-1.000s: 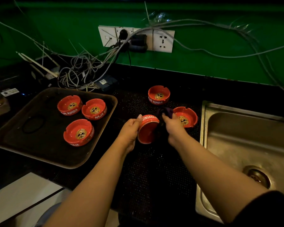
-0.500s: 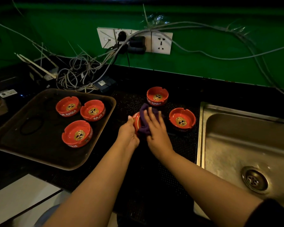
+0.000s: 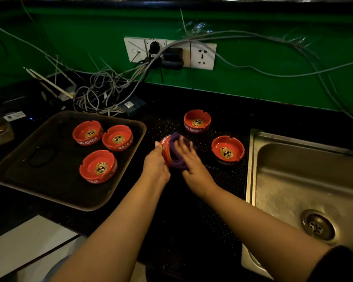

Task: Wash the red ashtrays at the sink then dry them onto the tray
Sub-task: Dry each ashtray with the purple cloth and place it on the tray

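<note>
My left hand [image 3: 155, 163] grips a red ashtray [image 3: 165, 147] tilted on its side above the black mat. My right hand [image 3: 189, 159] presses a purple cloth [image 3: 176, 147] against that ashtray with straight fingers. Two more red ashtrays sit upright on the mat, one behind [image 3: 197, 121] and one to the right [image 3: 227, 150]. Three red ashtrays [image 3: 88, 132] [image 3: 117, 138] [image 3: 98, 166] lie on the dark tray [image 3: 39, 184] at the left.
A steel sink [image 3: 306, 180] with its drain [image 3: 318, 224] lies to the right. Tangled cables [image 3: 102, 94] and wall sockets [image 3: 169, 52] run along the green wall behind the counter. A black perforated mat [image 3: 216, 192] covers the counter between tray and sink.
The right hand moved from behind the ashtray to its front and now spreads the purple cloth flat over it. The left hand keeps hold of the ashtray.
</note>
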Available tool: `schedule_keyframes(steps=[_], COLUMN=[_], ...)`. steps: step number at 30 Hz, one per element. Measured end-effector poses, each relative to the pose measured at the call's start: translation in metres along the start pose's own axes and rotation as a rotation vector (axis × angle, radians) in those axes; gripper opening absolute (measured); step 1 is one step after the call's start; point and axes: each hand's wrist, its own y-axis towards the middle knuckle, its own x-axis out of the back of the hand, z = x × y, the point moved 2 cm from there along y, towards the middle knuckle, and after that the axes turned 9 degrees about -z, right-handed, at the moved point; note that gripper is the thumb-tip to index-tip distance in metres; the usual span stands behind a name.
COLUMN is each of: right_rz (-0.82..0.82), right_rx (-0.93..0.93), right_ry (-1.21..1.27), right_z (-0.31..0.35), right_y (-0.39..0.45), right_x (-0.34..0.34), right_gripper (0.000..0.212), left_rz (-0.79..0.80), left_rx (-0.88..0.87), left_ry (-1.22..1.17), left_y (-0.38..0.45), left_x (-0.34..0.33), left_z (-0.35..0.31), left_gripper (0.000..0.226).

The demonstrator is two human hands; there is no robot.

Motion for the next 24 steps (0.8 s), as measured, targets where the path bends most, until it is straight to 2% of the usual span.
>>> schedule_keyframes(steps=[2,5,7,10,12,15,17,20,22,24], right_rz=[-0.044,-0.078,-0.130,-0.103,-0.067,-0.116,-0.170,-0.216,-0.224,-0.225], right_rx=[-0.240,-0.559,-0.680,-0.765,-0.839,-0.920,-0.930,-0.914,-0.859,-0.809], right_ry=[0.253,0.779,0.972,0.999,0.953,0.935,0.931,0.920,0.895,0.821], right_z=[0.002,0.015,0.021,0.022,0.023,0.020,0.019,0.022,0.028,0.037], right_y=[0.006,0.010,0.014,0.021,0.023,0.023,0.023,0.025,0.030,0.036], right_x=[0.004,0.013,0.019,0.021,0.015,0.002,-0.006,-0.016,-0.023,-0.029], right_gripper=[0.072,0.037,0.036,0.046,0.046,0.037,0.033,0.026,0.027,0.026], left_rz=[0.062,0.182,0.211,0.294,0.363,0.427,0.439,0.395,0.277,0.143], left_rx=[-0.140,-0.390,-0.664,-1.017,-1.143,-1.285,-1.276,-1.097,-0.933,-0.795], left_ry=[0.082,0.367,0.622,0.868,0.964,1.149,1.240,1.037,0.845,0.762], left_y=[-0.002,-0.007,-0.003,0.006,0.006,0.002,0.000,-0.003,-0.007,-0.004], left_x=[0.004,0.015,0.026,0.040,0.047,0.053,0.057,0.067,0.076,0.084], left_z=[0.003,0.001,-0.006,-0.013,-0.015,-0.018,-0.021,-0.027,-0.035,-0.044], left_gripper=[0.039,0.027,0.023,0.019,0.018,0.019,0.016,0.014,0.031,0.048])
